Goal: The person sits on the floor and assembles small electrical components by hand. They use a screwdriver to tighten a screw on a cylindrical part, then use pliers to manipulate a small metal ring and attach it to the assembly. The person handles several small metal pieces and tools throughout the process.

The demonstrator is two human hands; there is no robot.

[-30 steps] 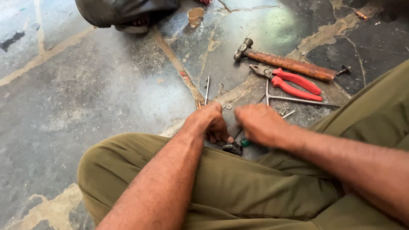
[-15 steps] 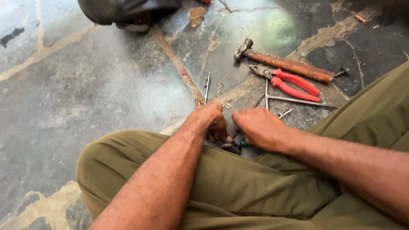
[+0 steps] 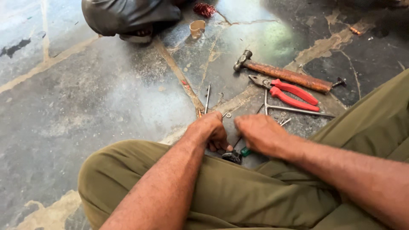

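Observation:
I sit cross-legged in olive trousers (image 3: 238,196) on a stone floor. My left hand (image 3: 211,130) is curled over a small dark round part (image 3: 232,156) at my shin, fingers closed around it. My right hand (image 3: 260,134) is beside it, knuckles up, fingers bent down over a green-handled tool (image 3: 246,150) whose end pokes out beneath. What the fingers grip is mostly hidden.
On the floor ahead lie a hammer (image 3: 283,73) with a rusty handle, red-handled pliers (image 3: 287,91), a thin metal rod (image 3: 207,99), an L-shaped bar (image 3: 294,110) and small washers (image 3: 228,115). Further off are a dark bag (image 3: 128,17), a small cup (image 3: 197,28) and red wire (image 3: 204,8).
My hands have stayed together over the small part, shifting only slightly; the view has tilted a little.

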